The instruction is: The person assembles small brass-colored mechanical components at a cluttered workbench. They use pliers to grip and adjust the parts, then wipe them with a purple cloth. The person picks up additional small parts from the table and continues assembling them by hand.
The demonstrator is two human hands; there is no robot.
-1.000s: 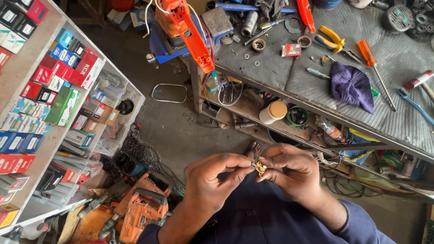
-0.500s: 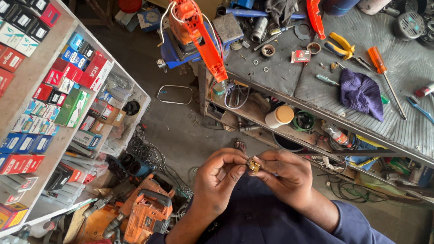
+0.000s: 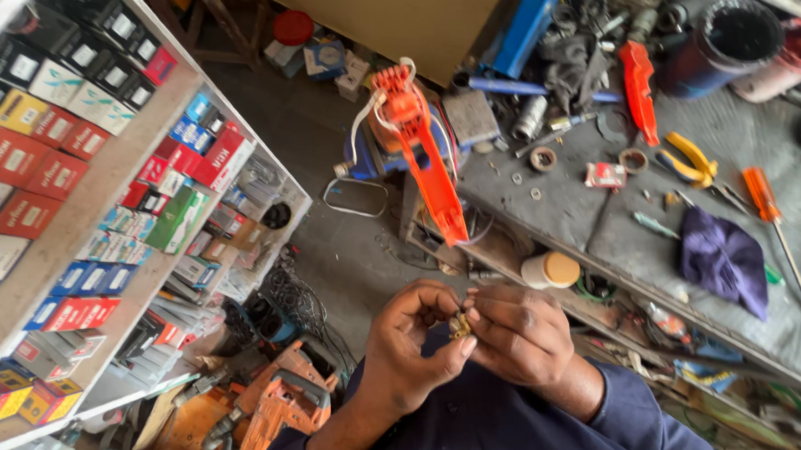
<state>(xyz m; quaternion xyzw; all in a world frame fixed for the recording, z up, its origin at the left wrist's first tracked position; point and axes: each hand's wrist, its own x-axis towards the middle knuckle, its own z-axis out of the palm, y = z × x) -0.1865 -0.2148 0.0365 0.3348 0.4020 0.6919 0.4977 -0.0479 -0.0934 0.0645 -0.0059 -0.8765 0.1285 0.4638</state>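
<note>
A small brass-coloured metal part point(image 3: 461, 325) sits pinched between the fingertips of both hands, close in front of my chest. My left hand point(image 3: 411, 348) curls around it from the left, thumb and forefinger on it. My right hand point(image 3: 520, 333) grips it from the right with bent fingers. Both forearms wear dark blue sleeves. Most of the part is hidden by my fingers.
A grey workbench point(image 3: 582, 197) on the right carries an orange tool housing point(image 3: 424, 160), yellow pliers point(image 3: 692, 158), an orange screwdriver point(image 3: 770, 210), a purple cloth point(image 3: 722, 258) and small washers. Shelves of coloured boxes point(image 3: 98, 204) stand left. An orange power tool point(image 3: 282, 405) lies on the floor.
The view has shifted, so the bench and shelves sit differently in frame. My hands stay together on the small part, with the fingers turning it slightly.
</note>
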